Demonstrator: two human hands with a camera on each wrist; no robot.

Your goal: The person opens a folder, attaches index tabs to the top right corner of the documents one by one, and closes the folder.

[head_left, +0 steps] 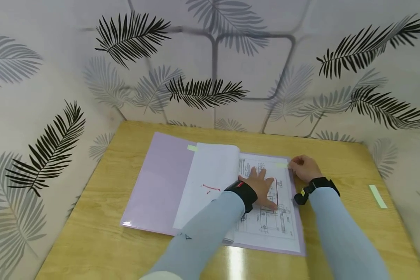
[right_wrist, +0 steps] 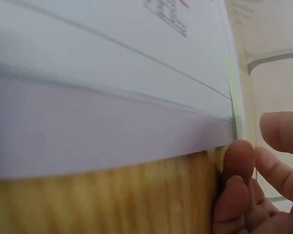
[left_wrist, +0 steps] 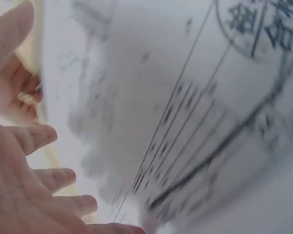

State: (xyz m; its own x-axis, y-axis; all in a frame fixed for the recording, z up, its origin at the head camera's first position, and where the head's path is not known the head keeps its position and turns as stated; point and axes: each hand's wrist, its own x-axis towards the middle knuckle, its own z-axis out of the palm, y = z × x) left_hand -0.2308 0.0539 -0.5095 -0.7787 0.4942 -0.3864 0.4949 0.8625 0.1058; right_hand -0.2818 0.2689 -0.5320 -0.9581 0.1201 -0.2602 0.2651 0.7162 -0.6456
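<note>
A pale purple folder (head_left: pixel 162 182) lies spread on the table, with sheets inside. My left hand (head_left: pixel 260 188) rests with spread fingers on the right-hand page, a printed technical drawing (head_left: pixel 280 221). In the left wrist view, the fingers (left_wrist: pixel 63 178) lie straight beside blurred print. At the folder's upper right edge, my right hand (head_left: pixel 305 168) pinches the outer end of a pale green sticky strip (head_left: pixel 281 165) with curled fingers. The right wrist view shows the fingertips (right_wrist: pixel 239 158) right at the strip's (right_wrist: pixel 238 117) end, with the thumb side partly hidden.
A left page (head_left: pixel 210 171) bears red marks and another green sticky tab (head_left: pixel 192 147). One more green strip (head_left: pixel 378 196) lies on the wooden table (head_left: pixel 346 167) at the right. Leaf-patterned sheeting (head_left: pixel 213 58) surrounds the table at the back and sides.
</note>
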